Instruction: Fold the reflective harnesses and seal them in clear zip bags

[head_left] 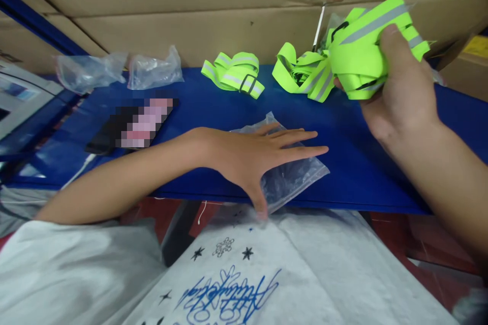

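My left hand (pixel 251 160) lies over a clear plastic zip bag (pixel 293 180) at the front of the blue table, fingers spread and thumb near its lower edge. Raised at the right, my right hand (pixel 406 81) grips a bundle of neon yellow-green reflective straps (pixel 358 66) with grey stripes and black buckles. Just left of that bundle, a loose heap of the same straps (pixel 305 71) rests on the table. Another folded reflective strap (pixel 234 73) with a black buckle sits farther left. Part of the zip bag is hidden under my left hand.
Two crumpled clear bags (pixel 154 68) stand at the back left. A phone (pixel 148 122), partly blurred out, lies before them with a white cable (pixel 78 170). Large cardboard boxes (pixel 190 35) line the back of the blue table (pixel 366 172). A carton with a yellow label (pixel 476 48) is at far right.
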The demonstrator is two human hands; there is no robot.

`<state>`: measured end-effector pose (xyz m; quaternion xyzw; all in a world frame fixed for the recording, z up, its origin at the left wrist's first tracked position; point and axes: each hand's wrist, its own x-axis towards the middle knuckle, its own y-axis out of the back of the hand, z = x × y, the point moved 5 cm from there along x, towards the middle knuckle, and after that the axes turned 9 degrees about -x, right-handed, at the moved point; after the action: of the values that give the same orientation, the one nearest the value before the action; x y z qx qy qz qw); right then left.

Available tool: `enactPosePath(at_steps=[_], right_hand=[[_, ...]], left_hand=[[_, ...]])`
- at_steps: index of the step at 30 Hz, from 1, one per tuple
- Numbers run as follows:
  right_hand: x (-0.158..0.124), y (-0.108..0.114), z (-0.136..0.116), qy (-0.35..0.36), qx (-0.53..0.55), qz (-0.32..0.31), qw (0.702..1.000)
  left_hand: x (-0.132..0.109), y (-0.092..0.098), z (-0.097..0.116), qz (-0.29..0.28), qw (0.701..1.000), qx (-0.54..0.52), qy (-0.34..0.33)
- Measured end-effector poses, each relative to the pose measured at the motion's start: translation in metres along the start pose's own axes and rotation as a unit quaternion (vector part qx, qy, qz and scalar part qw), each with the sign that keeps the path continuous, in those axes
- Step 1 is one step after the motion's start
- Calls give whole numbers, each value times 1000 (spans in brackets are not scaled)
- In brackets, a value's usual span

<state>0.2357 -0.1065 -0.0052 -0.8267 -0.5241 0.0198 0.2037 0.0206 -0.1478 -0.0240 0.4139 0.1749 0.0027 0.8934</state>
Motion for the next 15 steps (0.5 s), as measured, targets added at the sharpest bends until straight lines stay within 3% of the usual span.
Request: enactPosePath(at_steps=[5, 8, 11, 15], right_hand=[[1, 0, 10, -26, -2, 13, 1000], [3, 3, 16, -37, -3, 3, 999], [6, 7, 22, -54, -15, -5, 998], [7, 6, 21, -19, -35, -37, 999]], left_hand=[[-12, -9, 4, -62, 997, 14, 41], [-8, -14, 7, -67, 995, 43, 56], [-1, -13, 10, -26, 998, 43, 28], [0, 10, -6, 90, 996, -8, 2]])
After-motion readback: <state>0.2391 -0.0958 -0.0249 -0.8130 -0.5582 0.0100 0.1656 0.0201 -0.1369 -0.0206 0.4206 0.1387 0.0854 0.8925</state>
